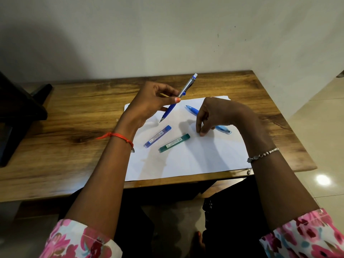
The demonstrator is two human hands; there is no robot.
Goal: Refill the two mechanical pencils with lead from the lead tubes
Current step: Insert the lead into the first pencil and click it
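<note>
My left hand (149,103) grips a silver mechanical pencil with a blue grip (188,86). It is held tilted above the white paper (195,161), tip down and cap end up to the right. A light blue mechanical pencil (192,109) lies on the paper, its middle hidden behind my right hand (217,114). That hand's fingers point down, and thumb and fingertips meet at the paper; anything between them is too small to see. A blue lead tube (157,136) and a green lead tube (174,143) lie side by side on the paper, between my hands.
The paper lies on a wooden table (74,112) that stands against a pale wall. A dark object (16,108) sits at the table's left end. Tiled floor shows to the right of the table.
</note>
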